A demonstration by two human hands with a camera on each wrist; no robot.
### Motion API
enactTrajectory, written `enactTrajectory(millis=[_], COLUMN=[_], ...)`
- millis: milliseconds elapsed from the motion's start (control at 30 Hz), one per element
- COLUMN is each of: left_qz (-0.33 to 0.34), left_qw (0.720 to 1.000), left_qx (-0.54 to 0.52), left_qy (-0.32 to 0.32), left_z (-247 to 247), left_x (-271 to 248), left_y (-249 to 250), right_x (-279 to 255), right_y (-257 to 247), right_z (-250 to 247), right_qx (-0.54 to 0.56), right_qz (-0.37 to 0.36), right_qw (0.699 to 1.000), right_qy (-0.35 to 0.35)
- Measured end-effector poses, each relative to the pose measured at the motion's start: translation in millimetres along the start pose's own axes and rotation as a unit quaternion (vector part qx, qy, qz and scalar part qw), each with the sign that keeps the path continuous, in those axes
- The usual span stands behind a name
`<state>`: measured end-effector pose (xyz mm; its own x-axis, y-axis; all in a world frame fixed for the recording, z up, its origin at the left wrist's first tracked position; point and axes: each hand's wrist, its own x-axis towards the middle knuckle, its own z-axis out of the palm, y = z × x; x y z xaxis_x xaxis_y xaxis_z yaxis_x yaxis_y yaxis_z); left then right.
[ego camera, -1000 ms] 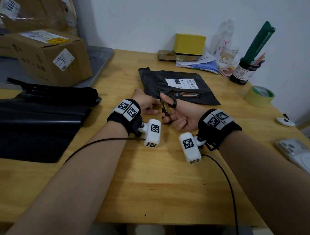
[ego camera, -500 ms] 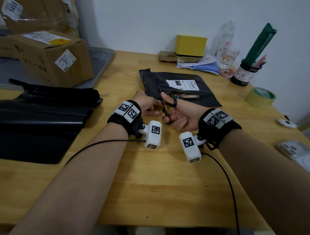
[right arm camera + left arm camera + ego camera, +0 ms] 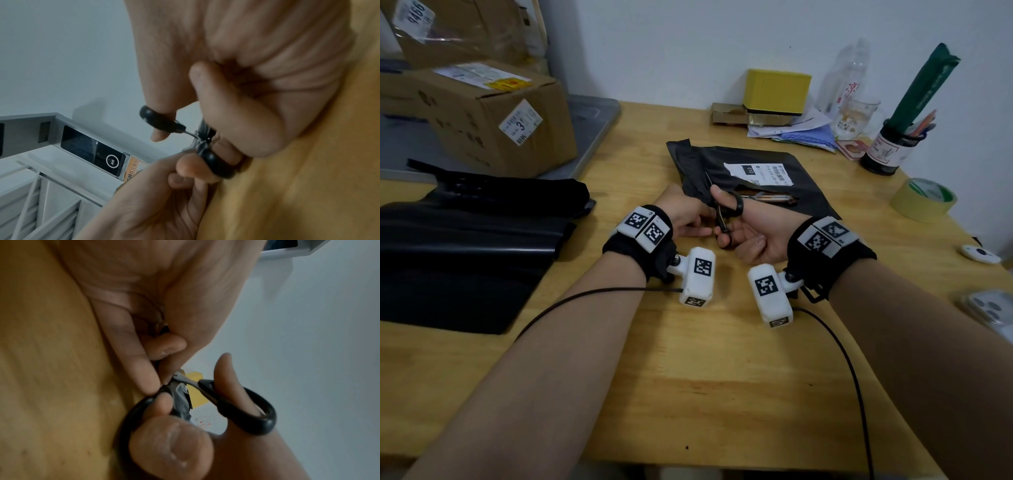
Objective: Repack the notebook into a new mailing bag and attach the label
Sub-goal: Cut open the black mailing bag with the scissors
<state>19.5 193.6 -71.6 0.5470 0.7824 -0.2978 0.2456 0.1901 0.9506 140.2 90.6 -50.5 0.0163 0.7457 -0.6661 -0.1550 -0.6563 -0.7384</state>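
Observation:
A black mailing bag (image 3: 791, 192) with a white label (image 3: 755, 173) lies flat at the middle of the table. My right hand (image 3: 751, 236) holds black-handled scissors (image 3: 726, 219), thumb through one loop and fingers through the other. The blades point away over the bag's left end. My left hand (image 3: 685, 216) pinches the bag's near left edge right beside the blades. In the left wrist view the left fingertips (image 3: 152, 386) pinch close against the scissors (image 3: 246, 412). The right wrist view shows the scissors (image 3: 218, 164) and the left hand (image 3: 164, 191). The notebook is hidden.
A stack of black mailing bags (image 3: 465, 246) lies at the left, with a cardboard box (image 3: 493, 120) behind it. A tape roll (image 3: 923, 200), a pen jar (image 3: 887, 150), a yellow box (image 3: 777, 90), a phone (image 3: 993, 308) and a slim orange-and-silver tool (image 3: 768, 198) are on the right side.
Both hands and the scissors stay almost where they were at the bag's left end; only the view has shifted slightly.

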Motion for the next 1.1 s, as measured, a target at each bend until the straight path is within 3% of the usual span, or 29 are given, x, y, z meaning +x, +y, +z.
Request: enactTrajectory(millis=[1100], left_qz=[-0.03], left_qw=[0.999], left_qx=[0.02], left_qy=[-0.03], left_z=[-8.2], left_x=[-8.2], left_y=[5.8], right_x=[12.2], right_y=[-4.3], right_z=[-7.0], right_qx=[0.01], right_qz=[-0.005], right_qw=[1.0], right_qy=[-0.013])
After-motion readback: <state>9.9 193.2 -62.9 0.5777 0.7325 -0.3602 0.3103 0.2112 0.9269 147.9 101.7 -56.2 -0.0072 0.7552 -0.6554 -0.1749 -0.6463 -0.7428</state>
